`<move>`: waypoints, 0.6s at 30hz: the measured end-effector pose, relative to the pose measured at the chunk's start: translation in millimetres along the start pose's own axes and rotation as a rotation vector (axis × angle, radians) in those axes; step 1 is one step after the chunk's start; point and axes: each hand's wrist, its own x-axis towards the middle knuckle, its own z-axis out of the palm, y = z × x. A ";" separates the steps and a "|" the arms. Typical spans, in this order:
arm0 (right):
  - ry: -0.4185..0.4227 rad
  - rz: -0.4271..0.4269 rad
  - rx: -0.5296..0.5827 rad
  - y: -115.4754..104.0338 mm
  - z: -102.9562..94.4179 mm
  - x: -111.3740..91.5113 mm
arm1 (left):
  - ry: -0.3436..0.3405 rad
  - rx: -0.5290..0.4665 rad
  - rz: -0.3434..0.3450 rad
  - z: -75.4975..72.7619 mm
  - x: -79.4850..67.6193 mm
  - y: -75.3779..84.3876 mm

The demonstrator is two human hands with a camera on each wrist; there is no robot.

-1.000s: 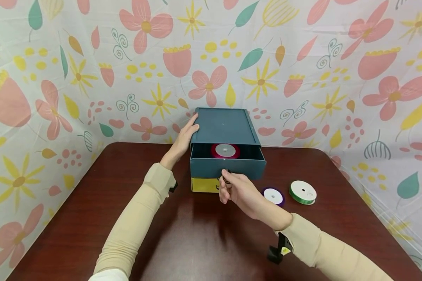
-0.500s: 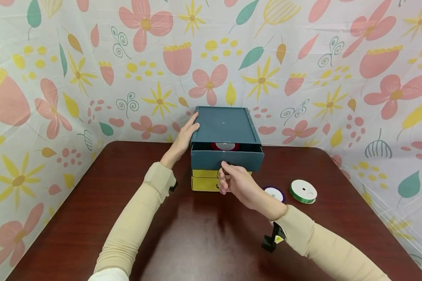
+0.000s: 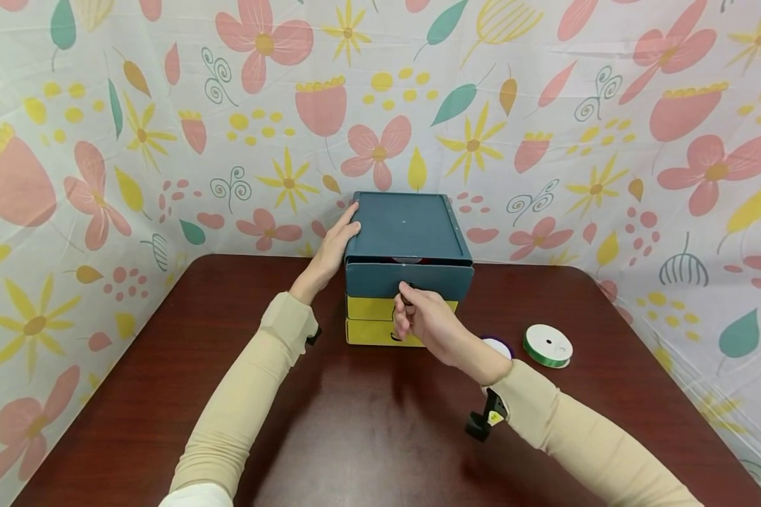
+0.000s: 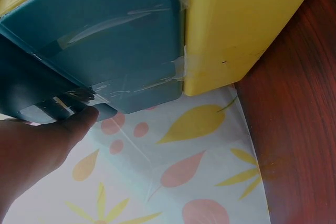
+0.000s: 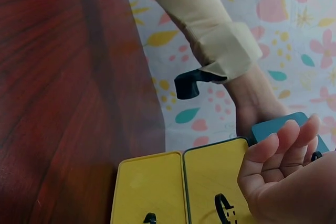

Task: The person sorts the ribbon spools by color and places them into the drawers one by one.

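A stacked drawer unit has a blue top section over two yellow drawers. Its blue drawer stands slightly out, with a sliver of the red spool inside showing through the thin gap. My right hand pinches the small black handle on the blue drawer's front. Against the upper left edge of the unit rests my left hand, fingers extended along the side. In the left wrist view, the left thumb touches the blue casing, which has clear tape on it.
To the right on the brown table lies a green ribbon spool with a white face. A purple-rimmed spool is partly hidden behind my right wrist. Floral cloth hangs just behind the unit.
The blue drawer has slid inward, nearly flush with its casing, as my right hand moved away from me with it. The red spool became mostly hidden. My left hand stayed in place.
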 end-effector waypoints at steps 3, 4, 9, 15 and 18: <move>0.003 -0.002 0.003 0.1 -1.1 2.6 | 0.002 0.000 0.001 0.0 0.3 -0.3; 0.004 -0.003 0.004 0.0 -1.4 3.5 | 0.005 0.003 0.001 0.0 0.3 -0.3; 0.016 -0.003 0.006 -0.6 -3.2 8.1 | 0.005 0.020 0.001 0.3 -0.8 0.3; 0.041 0.016 0.027 -1.3 -5.5 14.5 | -0.005 0.029 0.004 -0.4 -1.6 0.0; 0.041 0.018 0.029 -1.0 -6.1 16.4 | -0.006 0.026 0.004 -1.2 -0.6 -0.6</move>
